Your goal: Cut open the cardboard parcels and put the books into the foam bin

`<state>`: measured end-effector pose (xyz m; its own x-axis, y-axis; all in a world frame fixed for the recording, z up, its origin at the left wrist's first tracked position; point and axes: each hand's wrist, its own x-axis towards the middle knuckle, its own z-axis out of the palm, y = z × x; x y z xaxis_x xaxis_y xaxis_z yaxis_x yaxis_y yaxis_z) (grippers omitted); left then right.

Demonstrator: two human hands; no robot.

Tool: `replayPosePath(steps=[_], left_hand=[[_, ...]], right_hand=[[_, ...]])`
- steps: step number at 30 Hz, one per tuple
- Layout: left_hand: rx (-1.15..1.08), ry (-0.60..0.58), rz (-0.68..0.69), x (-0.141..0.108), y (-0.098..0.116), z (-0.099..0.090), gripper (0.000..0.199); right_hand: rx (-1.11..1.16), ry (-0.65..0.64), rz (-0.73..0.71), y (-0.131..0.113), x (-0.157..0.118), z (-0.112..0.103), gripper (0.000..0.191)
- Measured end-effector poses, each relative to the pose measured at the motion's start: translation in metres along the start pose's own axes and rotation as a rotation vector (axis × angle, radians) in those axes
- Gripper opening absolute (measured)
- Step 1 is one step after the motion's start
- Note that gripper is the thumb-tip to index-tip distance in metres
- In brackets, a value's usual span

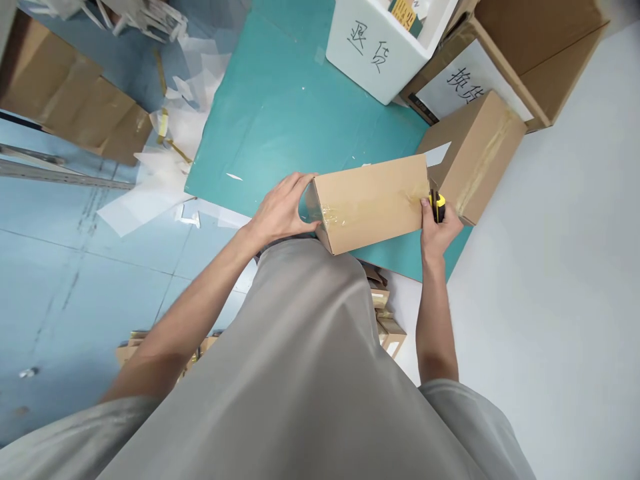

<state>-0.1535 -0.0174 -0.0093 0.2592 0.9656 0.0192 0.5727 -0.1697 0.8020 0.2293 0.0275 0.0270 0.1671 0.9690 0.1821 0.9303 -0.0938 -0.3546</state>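
A brown cardboard box (373,200) lies at the near edge of the green tabletop, with clear tape on its left part. My left hand (284,210) grips the box's left end, thumb and fingers spread across its two corners. In my right hand (440,227) is a yellow and black utility knife (437,206), held against the right end of the box. Whether its blade is out, I cannot make out. Close behind the knife stands a second taped cardboard box (475,153).
At the back of the green table (280,100) stand a white bin (370,50) with handwriting and an open carton (540,60) with a paper label. White paper scraps (165,160) and a large carton (75,93) lie left of the table. A white wall (565,267) rises on the right.
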Motion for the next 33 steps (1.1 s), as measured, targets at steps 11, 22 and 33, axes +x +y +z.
replayPosePath(steps=[11,22,33], left_hand=[[0.124,0.037,-0.041,-0.004,-0.004,0.021,0.103],[0.054,0.058,-0.041,-0.006,-0.01,0.023,0.087],[-0.543,0.1,-0.103,-0.007,0.002,0.009,0.082]], right_hand=[[0.014,0.048,-0.018,0.003,-0.002,0.001,0.056],[-0.01,0.068,-0.02,0.005,-0.002,0.002,0.06],[-0.043,0.021,-0.027,0.0,0.005,0.004,0.061]])
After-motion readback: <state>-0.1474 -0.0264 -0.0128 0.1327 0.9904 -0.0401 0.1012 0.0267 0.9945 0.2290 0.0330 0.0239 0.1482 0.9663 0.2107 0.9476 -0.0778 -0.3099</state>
